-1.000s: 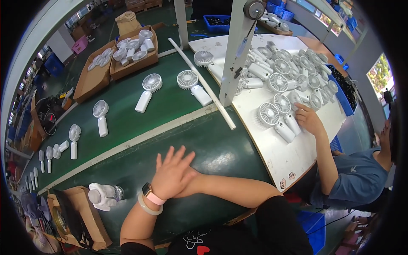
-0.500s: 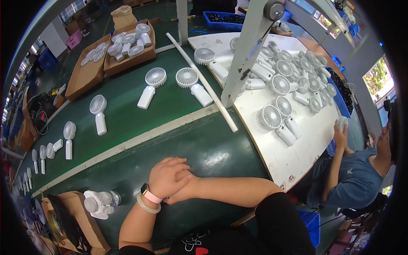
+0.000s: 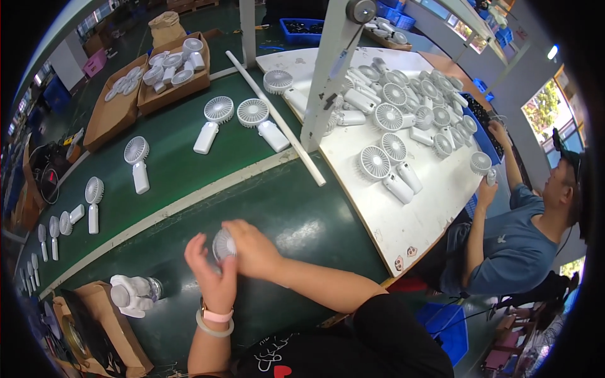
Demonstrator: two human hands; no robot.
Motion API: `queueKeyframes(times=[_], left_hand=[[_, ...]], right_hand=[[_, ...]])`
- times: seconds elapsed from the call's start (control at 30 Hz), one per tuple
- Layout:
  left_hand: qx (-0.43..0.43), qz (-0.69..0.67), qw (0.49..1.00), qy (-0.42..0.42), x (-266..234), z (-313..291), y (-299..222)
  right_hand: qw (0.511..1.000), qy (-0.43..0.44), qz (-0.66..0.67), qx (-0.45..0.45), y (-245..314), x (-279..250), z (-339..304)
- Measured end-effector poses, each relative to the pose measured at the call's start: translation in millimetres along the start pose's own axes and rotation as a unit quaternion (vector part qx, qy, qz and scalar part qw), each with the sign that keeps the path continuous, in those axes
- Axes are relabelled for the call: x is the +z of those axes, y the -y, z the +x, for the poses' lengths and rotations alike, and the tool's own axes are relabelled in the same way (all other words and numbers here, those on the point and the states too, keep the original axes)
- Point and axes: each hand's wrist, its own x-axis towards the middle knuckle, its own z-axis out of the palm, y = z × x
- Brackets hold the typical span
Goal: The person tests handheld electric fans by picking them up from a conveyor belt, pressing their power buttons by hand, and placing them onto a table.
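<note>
Basically, R hand [image 3: 253, 251] is curled round a white fan [image 3: 223, 243], handle hidden, above the green counter [image 3: 315, 220]; L hand [image 3: 211, 269] is spread w/ fingers apart just beside it, can't tell if thumb's touching.

Head cam, L of pair, is looking down & fwd from wearer's head, wide fisheye bending edges, framing L hand [image 3: 213, 268] & R hand [image 3: 253, 251] close over green table [image 3: 315, 208].
</note>
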Motion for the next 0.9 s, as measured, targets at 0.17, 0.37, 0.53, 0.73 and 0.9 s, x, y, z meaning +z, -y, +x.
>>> queueKeyframes(times=[0.17, 0.37, 0.53, 0.73, 0.9], left_hand=[[-0.297, -0.410, 0.832, 0.228, 9.1, -13.9, 0.4], [-0.301, -0.476, 0.787, 0.251, 17.9, -3.4, 38.8], [-0.332, -0.591, 0.711, 0.185, 10.8, -4.5, 51.1], [-0.381, -0.681, 0.601, 0.172, 5.0, -0.6, 52.4], [-0.395, -0.686, 0.585, 0.180, 6.3, -0.6, 57.2]], right_hand=[[0.919, -0.129, 0.324, 0.184, -34.3, 6.0, 32.2], [0.938, -0.197, 0.267, 0.104, -44.9, 19.6, 28.5], [0.988, -0.047, 0.149, 0.013, -22.0, -10.9, 13.5], [0.965, 0.077, -0.239, -0.074, -19.9, -78.4, -68.5], [0.915, -0.040, -0.373, 0.152, -68.7, -110.7, -117.4]])
